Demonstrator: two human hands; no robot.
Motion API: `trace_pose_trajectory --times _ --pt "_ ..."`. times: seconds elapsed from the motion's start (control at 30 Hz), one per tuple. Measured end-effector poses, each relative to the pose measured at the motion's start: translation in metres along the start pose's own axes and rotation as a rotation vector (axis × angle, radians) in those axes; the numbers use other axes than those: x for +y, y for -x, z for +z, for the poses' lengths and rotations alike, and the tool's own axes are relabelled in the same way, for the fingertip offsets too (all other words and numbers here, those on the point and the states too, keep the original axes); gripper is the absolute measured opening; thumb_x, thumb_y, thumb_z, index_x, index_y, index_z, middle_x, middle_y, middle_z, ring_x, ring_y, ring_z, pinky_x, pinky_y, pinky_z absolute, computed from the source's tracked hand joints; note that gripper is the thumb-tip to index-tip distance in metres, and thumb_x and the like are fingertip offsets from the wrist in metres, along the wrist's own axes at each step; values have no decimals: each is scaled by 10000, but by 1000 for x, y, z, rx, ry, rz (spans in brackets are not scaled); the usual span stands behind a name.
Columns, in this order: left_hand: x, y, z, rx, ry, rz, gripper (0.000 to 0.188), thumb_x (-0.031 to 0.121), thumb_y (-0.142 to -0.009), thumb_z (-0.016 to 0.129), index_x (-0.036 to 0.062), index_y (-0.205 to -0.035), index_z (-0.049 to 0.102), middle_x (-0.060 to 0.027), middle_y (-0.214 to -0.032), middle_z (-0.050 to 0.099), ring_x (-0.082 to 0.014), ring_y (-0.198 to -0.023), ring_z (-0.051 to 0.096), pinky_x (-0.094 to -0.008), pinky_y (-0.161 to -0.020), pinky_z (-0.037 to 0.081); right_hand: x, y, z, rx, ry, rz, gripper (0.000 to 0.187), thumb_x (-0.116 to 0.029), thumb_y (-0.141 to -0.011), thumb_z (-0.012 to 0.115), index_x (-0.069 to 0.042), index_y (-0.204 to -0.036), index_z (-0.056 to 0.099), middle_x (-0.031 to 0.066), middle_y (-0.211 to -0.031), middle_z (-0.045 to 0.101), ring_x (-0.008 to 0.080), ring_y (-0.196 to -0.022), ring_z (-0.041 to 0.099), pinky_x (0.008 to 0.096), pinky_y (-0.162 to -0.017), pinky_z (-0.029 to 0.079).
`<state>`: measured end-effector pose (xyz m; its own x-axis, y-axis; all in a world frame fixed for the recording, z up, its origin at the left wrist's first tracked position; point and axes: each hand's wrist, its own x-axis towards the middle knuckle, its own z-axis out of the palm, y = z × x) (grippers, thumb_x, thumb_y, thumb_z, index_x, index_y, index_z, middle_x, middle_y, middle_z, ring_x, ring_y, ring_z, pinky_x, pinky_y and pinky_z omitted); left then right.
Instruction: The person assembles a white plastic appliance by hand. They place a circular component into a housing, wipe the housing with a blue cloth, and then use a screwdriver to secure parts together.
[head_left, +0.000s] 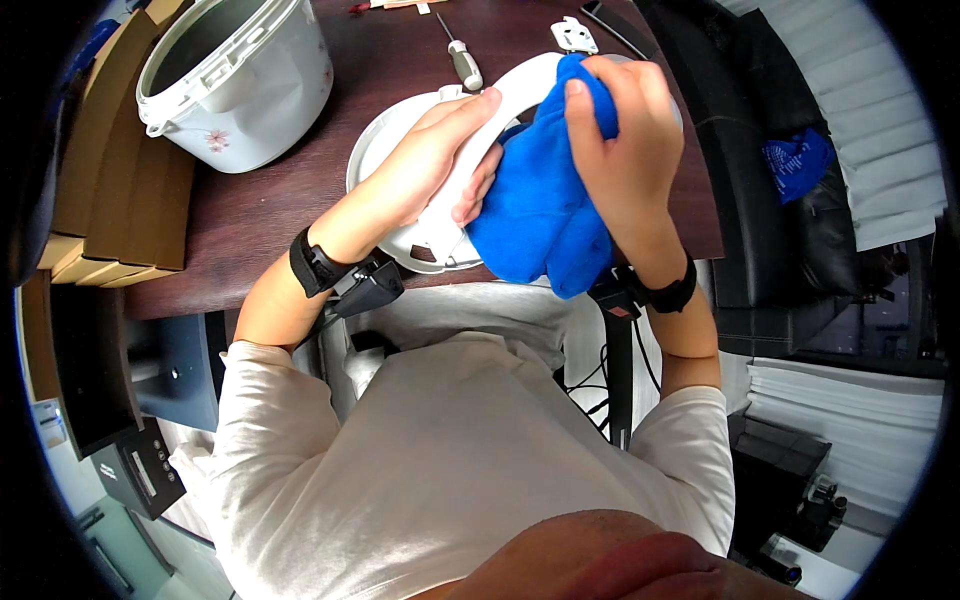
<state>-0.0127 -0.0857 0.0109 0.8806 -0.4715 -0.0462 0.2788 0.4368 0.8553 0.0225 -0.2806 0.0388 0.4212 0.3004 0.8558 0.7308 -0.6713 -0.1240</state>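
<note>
My left hand grips a curved white plastic ring, thumb on top and fingers curled underneath. A bunched blue cloth is pinched in my right hand, pressed against the far right part of the ring. Its loose folds hang down over the table's near edge. Beneath the ring and my left forearm lies a round white plastic piece, partly covered. Beyond my hands, a screwdriver with a grey and white handle rests on the table, near a small white plastic part.
A white pot-shaped appliance body with a flower print stands at the far left of the dark wooden table. Cardboard boxes line the left edge. A dark phone-like slab lies far right. A black sofa stands right of the table.
</note>
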Motion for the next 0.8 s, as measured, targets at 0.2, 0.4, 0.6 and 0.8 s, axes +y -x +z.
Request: trace_pose_trajectory --times 0.2,0.4,0.6,0.8 --pt "8 6 5 -34 -28 45 476 467 -1045 386 14 -958 506 -48 -493 464 -150 -334 451 -269 -345 399 -22 17 7 -122 -151 -39 198 -204 -826 722 -134 -991 638 84 -917 597 262 -697 661 352 -577 531" --pt "5 4 -4 -101 91 170 387 394 -1049 375 25 -1060 493 -93 -573 532 -186 -411 520 -306 -427 463 2 11 0 69 -291 -56 186 -128 -839 753 -65 -977 644 103 -921 614 224 -778 643 316 -661 516" --pt "-2 1 -1 -120 -136 218 395 353 -1051 357 54 -1302 421 -153 -879 658 -236 -784 677 -348 -704 572 12 -1 10 98 -274 24 214 -194 -866 724 -39 -987 640 107 -933 612 233 -779 626 339 -668 496" --pt "-5 2 7 -67 -269 330 414 366 -1070 349 76 -1361 397 -137 -854 650 -187 -755 660 -302 -706 543 21 -15 17 162 -213 -56 217 -205 -863 713 -42 -990 646 115 -936 610 242 -771 626 335 -660 496"
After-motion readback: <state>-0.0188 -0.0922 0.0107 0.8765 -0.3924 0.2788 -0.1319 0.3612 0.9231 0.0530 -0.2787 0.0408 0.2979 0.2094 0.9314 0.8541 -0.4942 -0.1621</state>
